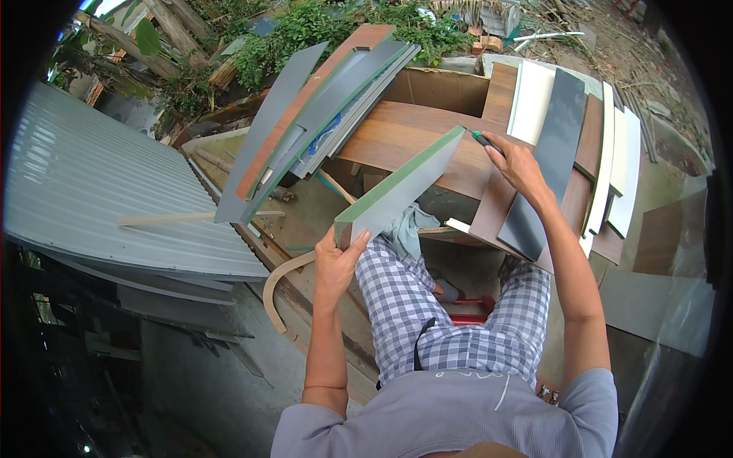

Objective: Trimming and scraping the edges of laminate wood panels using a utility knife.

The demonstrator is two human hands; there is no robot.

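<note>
A grey board (420,183) with a green long edge slants up and away over my lap. My left hand (337,263) is closed around its near end, thumb on the grey face. Beyond it, my right hand (518,164) grips a slim tool with a green and black handle (481,139). Its thin tip is at the board's far corner; whether it touches I cannot tell. A grey-blue cloth (411,229) hangs by my knee, just under the board.
Several long grey and brown boards (313,114) are stacked at the far left. Brown, white and dark panels (553,145) lie at the right, beside a wood-grain panel (412,137). A corrugated metal sheet (114,183) fills the left. A curved strip (276,294) lies near my left forearm.
</note>
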